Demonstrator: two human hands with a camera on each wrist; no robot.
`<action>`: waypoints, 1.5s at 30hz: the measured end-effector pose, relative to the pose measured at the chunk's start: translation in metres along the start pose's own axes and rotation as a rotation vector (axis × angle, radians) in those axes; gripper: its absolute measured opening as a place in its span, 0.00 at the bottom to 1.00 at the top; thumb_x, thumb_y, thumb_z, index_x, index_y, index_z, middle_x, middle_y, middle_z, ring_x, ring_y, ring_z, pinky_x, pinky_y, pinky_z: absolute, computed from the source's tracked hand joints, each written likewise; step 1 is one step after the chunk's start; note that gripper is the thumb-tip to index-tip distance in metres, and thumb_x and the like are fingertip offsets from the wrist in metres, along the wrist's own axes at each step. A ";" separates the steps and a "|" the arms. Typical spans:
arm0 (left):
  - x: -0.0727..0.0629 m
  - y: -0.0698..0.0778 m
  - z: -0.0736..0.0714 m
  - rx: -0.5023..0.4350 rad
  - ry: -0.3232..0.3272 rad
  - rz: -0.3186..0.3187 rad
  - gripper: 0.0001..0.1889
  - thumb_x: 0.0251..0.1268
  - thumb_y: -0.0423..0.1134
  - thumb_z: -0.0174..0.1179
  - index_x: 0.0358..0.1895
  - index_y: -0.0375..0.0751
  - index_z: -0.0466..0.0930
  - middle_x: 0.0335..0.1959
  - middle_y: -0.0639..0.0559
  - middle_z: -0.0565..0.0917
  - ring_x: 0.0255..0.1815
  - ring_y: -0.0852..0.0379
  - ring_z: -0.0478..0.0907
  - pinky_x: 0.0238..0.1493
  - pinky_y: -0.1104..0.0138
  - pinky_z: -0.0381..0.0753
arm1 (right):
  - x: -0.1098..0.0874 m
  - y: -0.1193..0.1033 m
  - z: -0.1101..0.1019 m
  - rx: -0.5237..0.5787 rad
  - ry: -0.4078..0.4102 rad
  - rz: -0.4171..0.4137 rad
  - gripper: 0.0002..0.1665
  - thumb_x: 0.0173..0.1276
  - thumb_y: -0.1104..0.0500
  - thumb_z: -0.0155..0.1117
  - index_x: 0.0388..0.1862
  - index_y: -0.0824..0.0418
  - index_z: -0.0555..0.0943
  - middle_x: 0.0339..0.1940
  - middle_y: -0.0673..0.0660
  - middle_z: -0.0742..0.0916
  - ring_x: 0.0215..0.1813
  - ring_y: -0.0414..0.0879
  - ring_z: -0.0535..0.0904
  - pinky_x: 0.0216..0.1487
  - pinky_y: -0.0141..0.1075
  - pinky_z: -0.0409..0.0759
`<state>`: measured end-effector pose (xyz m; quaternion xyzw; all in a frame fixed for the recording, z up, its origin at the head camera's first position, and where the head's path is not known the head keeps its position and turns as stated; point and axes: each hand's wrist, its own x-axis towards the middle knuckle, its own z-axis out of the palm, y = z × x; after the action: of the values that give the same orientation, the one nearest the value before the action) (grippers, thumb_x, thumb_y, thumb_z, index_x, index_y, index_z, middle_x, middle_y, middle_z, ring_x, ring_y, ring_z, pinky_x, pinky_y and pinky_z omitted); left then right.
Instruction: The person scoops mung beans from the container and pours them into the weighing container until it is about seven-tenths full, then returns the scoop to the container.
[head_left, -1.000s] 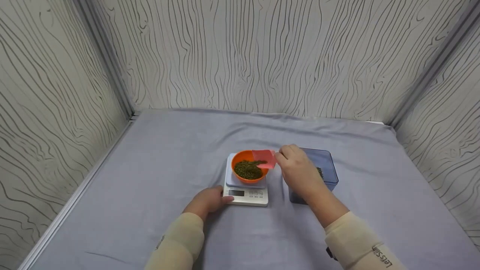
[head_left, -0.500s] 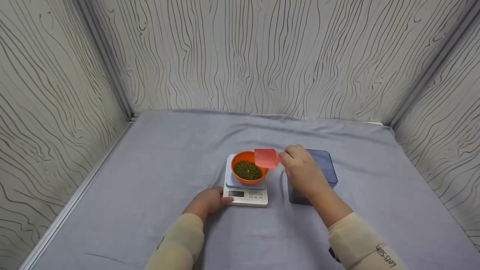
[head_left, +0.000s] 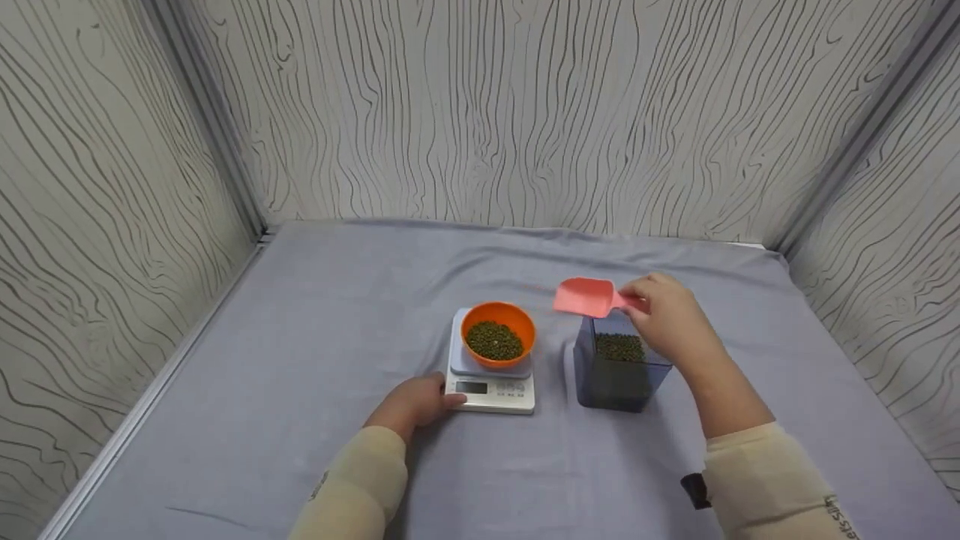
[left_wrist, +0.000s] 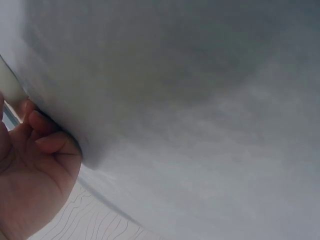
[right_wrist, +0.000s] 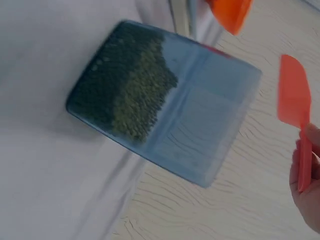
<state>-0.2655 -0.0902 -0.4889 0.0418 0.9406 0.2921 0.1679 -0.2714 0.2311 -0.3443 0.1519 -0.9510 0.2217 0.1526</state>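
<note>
In the head view, an orange bowl (head_left: 517,316) holding small green beans (head_left: 495,342) sits on a white kitchen scale (head_left: 519,399). My left hand (head_left: 417,399) grips the scale's left edge, thumb on top by the display. The left wrist view catches this hand (left_wrist: 42,167) with its fingers curled at the edge. My right hand (head_left: 669,311) holds a pink scoop (head_left: 585,297) by its handle, raised over the back of a bluish see-through container (head_left: 611,382). Green beans (right_wrist: 142,90) fill the container's lower part in the right wrist view, where the scoop (right_wrist: 294,90) looks bare.
A grey-blue cloth (head_left: 337,315) with soft wrinkles covers the table. Panels with a wood-grain pattern (head_left: 480,112) stand behind and on both sides. The container is a short gap to the right of the scale.
The scoop, tipped over the bowl with beans sliding out a second ago, has moved up and right with my right hand to above the container. My left hand stays at the scale.
</note>
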 end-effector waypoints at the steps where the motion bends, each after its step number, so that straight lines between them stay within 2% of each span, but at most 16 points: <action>1: 0.000 0.000 0.000 -0.001 0.000 -0.003 0.22 0.56 0.58 0.58 0.42 0.43 0.74 0.41 0.45 0.80 0.43 0.47 0.75 0.50 0.53 0.70 | 0.000 0.001 -0.006 -0.012 -0.023 0.012 0.09 0.58 0.68 0.62 0.39 0.69 0.81 0.39 0.64 0.81 0.46 0.60 0.74 0.49 0.52 0.71; 5: 0.000 0.000 0.000 -0.003 0.000 -0.004 0.22 0.56 0.58 0.58 0.42 0.43 0.74 0.40 0.45 0.80 0.43 0.47 0.75 0.49 0.53 0.70 | 0.000 0.007 -0.022 -0.090 -0.065 0.013 0.08 0.57 0.68 0.61 0.36 0.70 0.81 0.37 0.66 0.80 0.43 0.62 0.74 0.46 0.53 0.70; 10: 0.000 0.000 0.000 -0.006 0.005 -0.001 0.21 0.56 0.57 0.58 0.41 0.44 0.74 0.40 0.45 0.80 0.42 0.47 0.75 0.50 0.53 0.70 | -0.001 0.015 -0.025 -0.224 -0.094 -0.008 0.04 0.53 0.71 0.60 0.29 0.70 0.80 0.27 0.63 0.77 0.34 0.60 0.73 0.40 0.52 0.70; 15: 0.001 -0.001 0.000 -0.009 0.004 -0.009 0.21 0.56 0.58 0.58 0.42 0.44 0.75 0.41 0.45 0.80 0.44 0.46 0.75 0.51 0.53 0.69 | -0.003 0.020 -0.012 -0.390 -0.152 -0.071 0.04 0.47 0.73 0.63 0.25 0.69 0.80 0.23 0.60 0.75 0.30 0.59 0.72 0.35 0.50 0.72; 19: 0.002 -0.001 0.001 -0.017 -0.002 -0.020 0.22 0.57 0.58 0.58 0.43 0.43 0.74 0.41 0.45 0.79 0.44 0.47 0.74 0.51 0.53 0.69 | -0.005 0.021 0.003 -0.522 -0.182 -0.141 0.07 0.43 0.73 0.66 0.24 0.69 0.79 0.23 0.61 0.75 0.29 0.59 0.73 0.33 0.50 0.74; 25: 0.001 -0.002 0.002 -0.010 0.005 0.012 0.20 0.57 0.57 0.58 0.42 0.44 0.75 0.40 0.46 0.80 0.42 0.47 0.75 0.50 0.53 0.70 | -0.011 0.018 0.018 -0.676 -0.123 -0.248 0.06 0.42 0.74 0.64 0.20 0.66 0.80 0.22 0.61 0.75 0.29 0.57 0.72 0.31 0.48 0.74; 28: 0.001 -0.002 0.001 -0.009 0.011 0.014 0.20 0.57 0.57 0.58 0.41 0.44 0.75 0.39 0.46 0.80 0.41 0.48 0.75 0.49 0.53 0.70 | -0.010 0.016 0.021 -0.725 -0.109 -0.271 0.05 0.44 0.73 0.64 0.19 0.65 0.79 0.22 0.60 0.74 0.30 0.56 0.71 0.31 0.47 0.71; 32: 0.002 -0.003 0.001 -0.004 0.007 0.013 0.21 0.57 0.57 0.58 0.41 0.44 0.74 0.39 0.46 0.79 0.41 0.48 0.74 0.49 0.53 0.70 | -0.009 0.019 0.026 -0.739 -0.139 -0.273 0.06 0.45 0.67 0.66 0.17 0.64 0.77 0.23 0.59 0.73 0.31 0.54 0.69 0.33 0.46 0.68; 35: 0.002 -0.003 0.001 0.002 0.005 0.011 0.21 0.57 0.58 0.57 0.40 0.44 0.74 0.38 0.47 0.79 0.40 0.48 0.74 0.48 0.53 0.70 | -0.011 0.022 0.029 -0.751 -0.196 -0.284 0.11 0.41 0.61 0.72 0.18 0.63 0.77 0.25 0.59 0.73 0.33 0.54 0.69 0.35 0.45 0.68; 39: 0.002 -0.002 0.002 0.004 0.009 0.020 0.20 0.57 0.58 0.57 0.38 0.44 0.73 0.36 0.46 0.79 0.39 0.48 0.74 0.47 0.53 0.71 | -0.013 0.026 0.030 -0.736 -0.283 -0.281 0.18 0.34 0.58 0.77 0.23 0.64 0.79 0.28 0.59 0.74 0.36 0.55 0.70 0.37 0.46 0.68; 42: 0.002 -0.002 0.002 0.000 0.012 0.026 0.20 0.57 0.58 0.57 0.38 0.44 0.74 0.36 0.46 0.79 0.38 0.48 0.74 0.47 0.53 0.71 | -0.012 0.030 0.027 -0.682 -0.318 -0.276 0.17 0.34 0.59 0.77 0.23 0.64 0.79 0.28 0.59 0.75 0.37 0.56 0.71 0.38 0.47 0.69; 45: 0.001 -0.003 0.002 -0.009 0.014 0.022 0.20 0.56 0.58 0.58 0.38 0.44 0.74 0.36 0.46 0.79 0.38 0.48 0.74 0.47 0.54 0.71 | -0.010 0.033 0.024 -0.622 -0.333 -0.285 0.11 0.40 0.64 0.72 0.23 0.64 0.79 0.26 0.59 0.76 0.36 0.57 0.71 0.37 0.49 0.70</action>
<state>-0.2662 -0.0912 -0.4919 0.0493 0.9399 0.2985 0.1582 -0.2792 0.2507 -0.3814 0.2633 -0.9540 -0.1285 0.0641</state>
